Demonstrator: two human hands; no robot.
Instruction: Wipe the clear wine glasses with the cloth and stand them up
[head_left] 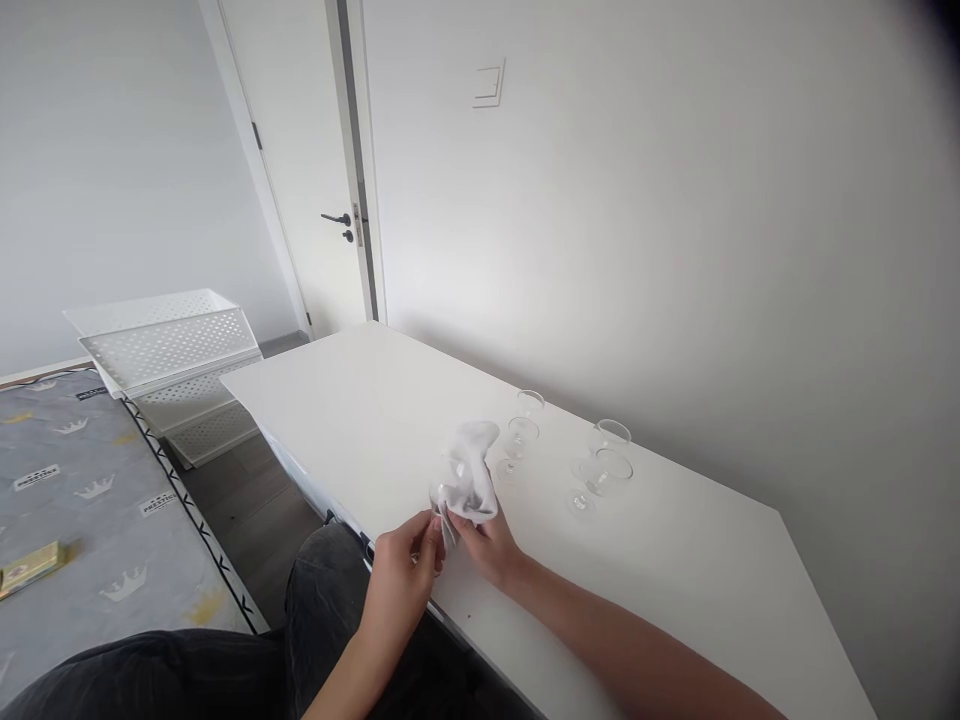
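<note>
Over the near edge of the white table, my left hand (407, 556) is closed, fingertips pinched on a small clear glass (436, 496). A white cloth (477, 482) is bunched around much of that glass and hides its shape. My right hand (492, 545) grips the cloth from the right, thumb pressed towards the glass. Beyond my hands, clear stemmed glasses stand in two groups: one glass (523, 430) is in the nearer-left group, another glass (613, 465) in the group further right.
The white table (322, 385) runs along a plain wall. To the left are a white perforated rack (169, 350) and a grey mattress (97, 520) with a yellow packet (34, 568) on it. A door (300, 130) with a black handle stands at the back.
</note>
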